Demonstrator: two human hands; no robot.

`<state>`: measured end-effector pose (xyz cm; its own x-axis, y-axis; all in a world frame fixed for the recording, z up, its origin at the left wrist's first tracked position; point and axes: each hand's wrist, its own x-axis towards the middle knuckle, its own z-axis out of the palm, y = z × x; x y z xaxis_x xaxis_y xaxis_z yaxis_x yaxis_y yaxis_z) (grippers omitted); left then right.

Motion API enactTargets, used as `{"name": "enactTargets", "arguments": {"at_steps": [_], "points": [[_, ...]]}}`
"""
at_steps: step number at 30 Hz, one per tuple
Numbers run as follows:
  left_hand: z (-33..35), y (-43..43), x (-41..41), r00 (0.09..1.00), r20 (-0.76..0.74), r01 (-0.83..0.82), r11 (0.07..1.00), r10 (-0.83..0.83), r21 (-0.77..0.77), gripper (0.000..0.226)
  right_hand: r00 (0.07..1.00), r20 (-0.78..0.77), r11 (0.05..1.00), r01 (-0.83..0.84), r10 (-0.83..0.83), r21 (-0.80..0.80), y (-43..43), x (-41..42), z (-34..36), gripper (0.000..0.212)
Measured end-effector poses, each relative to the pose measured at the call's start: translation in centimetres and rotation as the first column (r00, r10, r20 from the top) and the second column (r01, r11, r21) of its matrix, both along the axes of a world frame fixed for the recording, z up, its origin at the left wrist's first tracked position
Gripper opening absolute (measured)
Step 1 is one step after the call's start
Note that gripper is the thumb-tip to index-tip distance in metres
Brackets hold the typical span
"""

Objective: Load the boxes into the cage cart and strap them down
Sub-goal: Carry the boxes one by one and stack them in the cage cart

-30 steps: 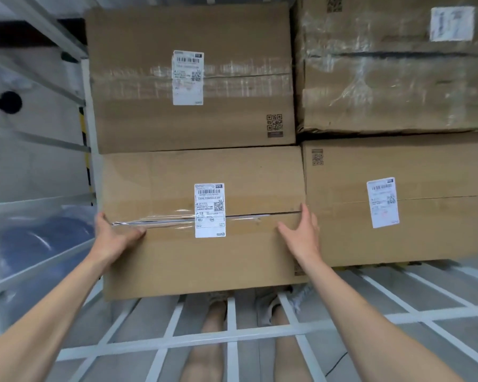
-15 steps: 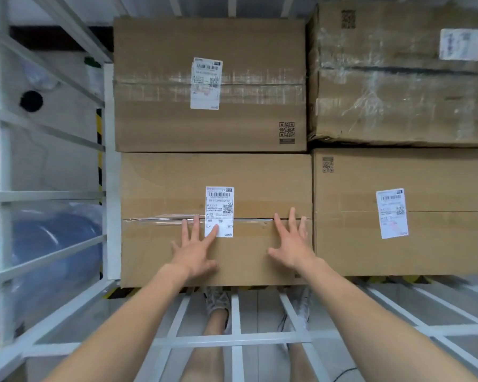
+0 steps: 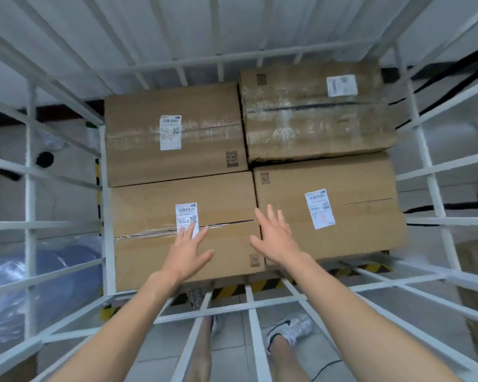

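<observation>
Several brown cardboard boxes lie packed together inside the white cage cart (image 3: 105,216). The near left box (image 3: 149,216) carries a white label and a taped seam. Beside it lies the near right box (image 3: 364,216); behind them sit the far left box (image 3: 204,133) and the far right box (image 3: 301,117). My left hand (image 3: 189,250) hovers with fingers spread over the near left box, fingertips by its label. My right hand (image 3: 276,239) is spread over the seam between the two near boxes. Neither hand holds anything.
White bars (image 3: 232,310) of the cart frame cross below my arms and rise on both sides. Black straps (image 3: 453,67) hang on the right wall. A blue plastic-wrapped bundle (image 3: 53,271) lies outside on the left. Yellow-black floor tape (image 3: 232,290) and my shoes (image 3: 290,326) show beneath.
My hands went from gripping the near left box's sides to resting flat on it, then lifted slightly. My view pulled back and up, showing more of the cage.
</observation>
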<state>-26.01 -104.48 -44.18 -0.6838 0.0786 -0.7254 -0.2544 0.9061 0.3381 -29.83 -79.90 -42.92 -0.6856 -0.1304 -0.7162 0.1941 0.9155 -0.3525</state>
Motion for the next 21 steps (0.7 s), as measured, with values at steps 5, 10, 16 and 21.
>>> {"name": "enactTargets", "arguments": {"at_steps": [5,10,16,21], "points": [[14.4,14.8,-2.3,0.978,-0.191,0.097,0.992,-0.081,0.078,0.07,0.975,-0.198,0.994,0.108,-0.102,0.021,11.4,0.4,12.9,0.077],[28.4,30.7,-2.4,0.916,-0.365,0.256,0.944,-0.168,0.208,0.064,0.889,-0.406,0.964,0.259,-0.212,0.064,24.8,4.8,26.1,0.077],[39.4,47.6,2.3,0.772,-0.535,0.538,0.801,-0.343,0.263,0.062,0.671,-0.57,0.808,0.589,-0.475,0.02,39.9,14.9,37.9,0.074],[43.6,60.4,6.3,0.65,-0.579,0.721,0.639,-0.492,0.267,0.064,0.47,-0.629,0.581,0.813,-0.62,0.035,49.3,23.4,41.9,0.076]]}}
